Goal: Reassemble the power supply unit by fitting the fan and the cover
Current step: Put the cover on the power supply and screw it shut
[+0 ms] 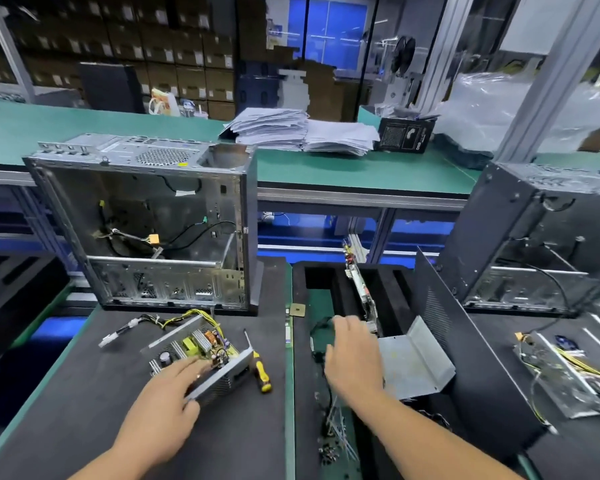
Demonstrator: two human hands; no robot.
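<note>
Head view: the open grey metal power supply unit (pixel 201 355), its circuit board with yellow transformer and orange coil exposed, lies on the dark-matted tabletop (pixel 84 393) in front of an empty silver computer case (pixel 142 220). The left hand (pixel 167 396) rests on its near edge, fingers mostly straight and pressing, not curled round it. The right hand (pixel 354 362) reaches over a tangle of black cable (pixel 321 327), beside the bent grey sheet-metal cover (pixel 413 358); its grip is blurred, so I cannot tell whether it holds anything. No fan is plainly visible. Risks from here: the unit could skid under that flat palm, loose yellow wires (pixel 201 315) could get pinched under the cover, and the yellow-handled screwdriver (pixel 261 372) just beside could be knocked.
</note>
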